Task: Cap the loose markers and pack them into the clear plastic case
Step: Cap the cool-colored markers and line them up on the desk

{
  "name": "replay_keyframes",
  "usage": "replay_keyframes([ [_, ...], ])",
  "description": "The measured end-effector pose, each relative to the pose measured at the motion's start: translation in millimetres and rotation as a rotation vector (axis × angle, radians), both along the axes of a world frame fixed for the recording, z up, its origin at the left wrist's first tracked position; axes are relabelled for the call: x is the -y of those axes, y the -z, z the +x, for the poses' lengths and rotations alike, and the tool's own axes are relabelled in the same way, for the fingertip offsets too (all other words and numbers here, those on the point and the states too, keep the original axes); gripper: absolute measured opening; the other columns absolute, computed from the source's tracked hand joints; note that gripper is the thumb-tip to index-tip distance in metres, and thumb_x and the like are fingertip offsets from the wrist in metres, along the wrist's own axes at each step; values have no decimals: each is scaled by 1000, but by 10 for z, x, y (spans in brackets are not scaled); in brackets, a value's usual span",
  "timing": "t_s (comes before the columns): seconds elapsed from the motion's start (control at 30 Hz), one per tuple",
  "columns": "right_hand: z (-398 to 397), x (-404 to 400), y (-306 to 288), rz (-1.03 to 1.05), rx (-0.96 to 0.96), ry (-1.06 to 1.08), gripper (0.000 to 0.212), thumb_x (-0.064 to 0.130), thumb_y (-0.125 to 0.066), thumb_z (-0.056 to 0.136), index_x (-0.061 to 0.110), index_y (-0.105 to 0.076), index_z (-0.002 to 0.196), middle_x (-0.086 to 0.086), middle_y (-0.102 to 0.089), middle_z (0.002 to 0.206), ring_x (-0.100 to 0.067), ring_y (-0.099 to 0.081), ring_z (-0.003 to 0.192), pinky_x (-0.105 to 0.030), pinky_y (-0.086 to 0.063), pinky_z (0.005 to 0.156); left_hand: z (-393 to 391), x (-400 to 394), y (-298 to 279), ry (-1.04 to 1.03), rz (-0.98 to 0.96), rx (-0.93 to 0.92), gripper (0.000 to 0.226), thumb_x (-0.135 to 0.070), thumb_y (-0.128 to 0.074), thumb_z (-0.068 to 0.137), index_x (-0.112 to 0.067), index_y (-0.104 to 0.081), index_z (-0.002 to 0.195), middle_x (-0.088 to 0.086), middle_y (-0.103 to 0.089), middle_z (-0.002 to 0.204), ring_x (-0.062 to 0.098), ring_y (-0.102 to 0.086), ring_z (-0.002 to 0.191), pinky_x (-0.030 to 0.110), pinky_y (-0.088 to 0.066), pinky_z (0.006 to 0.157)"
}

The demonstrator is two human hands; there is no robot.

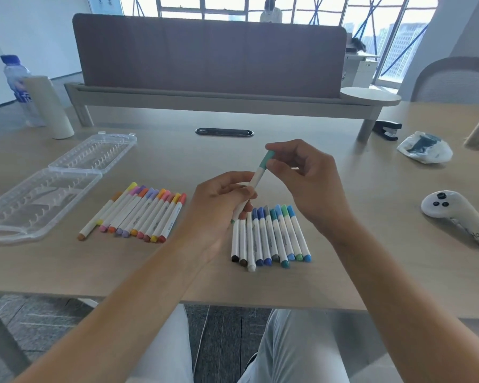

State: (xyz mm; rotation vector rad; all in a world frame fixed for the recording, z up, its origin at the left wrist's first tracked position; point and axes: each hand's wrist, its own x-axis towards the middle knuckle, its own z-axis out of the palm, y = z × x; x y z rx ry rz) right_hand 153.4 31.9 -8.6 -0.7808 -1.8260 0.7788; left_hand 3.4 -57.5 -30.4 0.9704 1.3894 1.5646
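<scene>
A white marker with a teal cap point(258, 175) is held tilted above the table. My left hand point(219, 205) grips its barrel, and my right hand point(302, 175) pinches the teal cap at its upper end. Below my hands lies a row of capped blue, green, grey and dark markers point(271, 239). Further left lies a row of capped pink, orange, yellow and purple markers point(138, 214). The clear plastic case point(53, 183) lies open and holds nothing at the far left, both halves flat on the table.
A water bottle point(18, 87) and a paper roll point(49, 106) stand at the back left. A white controller point(454, 217), a plastic bag point(425, 147) and a black stapler point(386, 129) sit on the right. A desk divider point(208, 56) runs across the back.
</scene>
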Motion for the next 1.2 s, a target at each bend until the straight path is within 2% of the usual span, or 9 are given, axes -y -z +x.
replay_keyframes([
  [0.3, 67, 10, 72, -11, 9, 19, 22, 16, -68, 99, 32, -73, 113, 18, -75, 106, -5, -70, 103, -34, -60, 93, 132, -7, 16, -35, -9, -30, 22, -10, -64, 97, -26, -77, 103, 0, -75, 86, 18, -66, 78, 33, -57, 78],
  [0.5, 87, 0, 172, -268, -112, -48, 19, 11, -65, 99, 18, -72, 116, 3, -79, 97, -14, -75, 92, -29, -59, 87, 85, 44, -47, 16, 17, -437, 17, -20, -64, 97, -26, -77, 108, -8, -78, 85, 10, -73, 83, 27, -59, 80],
  [0.63, 212, -51, 163, -386, -171, -41, 17, 11, -61, 101, 16, -72, 113, -7, -77, 95, -28, -77, 89, -39, -63, 87, 31, 51, 27, -40, 33, -797, 16, -29, -68, 95, -26, -77, 108, -15, -74, 96, -4, -65, 91, 2, -42, 73],
  [0.73, 366, -99, 156, -390, -103, -2, 19, 8, -56, 101, 16, -70, 111, -10, -72, 94, -33, -76, 80, -42, -64, 75, -73, 58, 148, -112, 77, -970, 17, -30, -68, 94, -27, -74, 109, -13, -69, 101, 4, -62, 95, 19, -47, 79],
  [0.83, 505, -169, 236, -333, 102, 109, 20, 11, -57, 100, 24, -71, 106, -10, -71, 95, -29, -71, 76, -39, -62, 67, -133, 62, 248, -139, 63, -1088, 19, -30, -65, 94, -27, -72, 111, -10, -66, 104, 10, -58, 102, 35, -50, 87],
  [0.93, 586, -259, 375, -257, 330, 209, 14, 22, -63, 98, 29, -72, 106, 0, -70, 94, -24, -67, 80, -43, -59, 78, -149, 91, 298, -142, -4, -1180, 27, -30, -63, 94, -23, -70, 119, -3, -63, 114, 17, -52, 113, 36, -46, 92],
  [1.0, 589, -277, 462, -235, 442, 235, 12, 25, -63, 99, 31, -69, 107, 8, -67, 94, -17, -64, 84, -36, -52, 79, -157, 115, 328, -158, -83, -1232, 32, -31, -61, 95, -22, -67, 125, -1, -59, 121, 20, -48, 118, 35, -42, 93],
  [1.1, 550, -261, 575, -174, 520, 281, 15, 27, -63, 99, 31, -68, 113, 16, -63, 88, -12, -60, 87, -30, -41, 75, -155, 145, 374, -222, -156, -1266, 36, -30, -57, 97, -21, -64, 131, 2, -56, 123, 23, -48, 118, 41, -45, 95],
  [1.2, 506, -201, 620, -121, 559, 321, 24, 32, -62, 98, 33, -64, 122, 15, -65, 94, -12, -61, 91, -32, -45, 77, -138, 183, 419, -212, -213, -1238, 41, -33, -53, 98, -22, -61, 136, 2, -55, 124, 23, -51, 118, 45, -48, 96],
])
